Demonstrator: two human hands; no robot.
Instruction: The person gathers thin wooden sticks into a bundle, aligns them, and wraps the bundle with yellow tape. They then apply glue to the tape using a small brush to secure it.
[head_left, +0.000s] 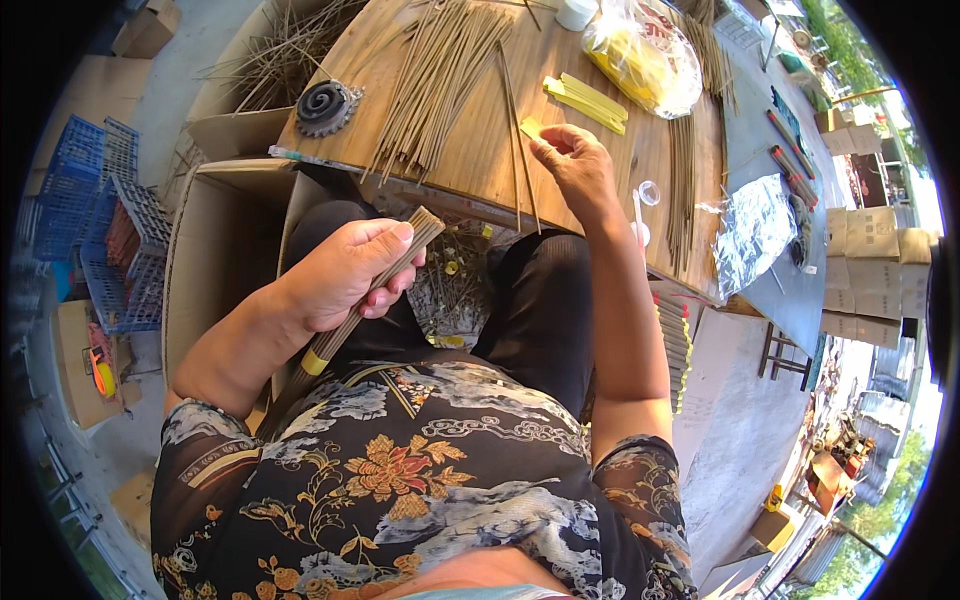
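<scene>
My left hand (365,270) is closed round a bundle of thin brown incense sticks (425,228), held slantwise over my lap. A yellow paper band (315,362) circles the bundle near its lower end. Above the table's near side, my right hand (578,172) pinches a yellow paper strip (530,128) between thumb and fingers. Just beyond it lies a stack of yellow strips (588,103) on the wooden table (480,165). Two or so loose sticks (517,150) lie to the left of my right hand.
A large pile of sticks (440,85) covers the table's left half, beside a black coil (327,107). A plastic bag of yellow strips (645,60) stands at the back. More sticks (683,190) and crumpled foil (752,225) lie right. An open cardboard box (225,250) stands left.
</scene>
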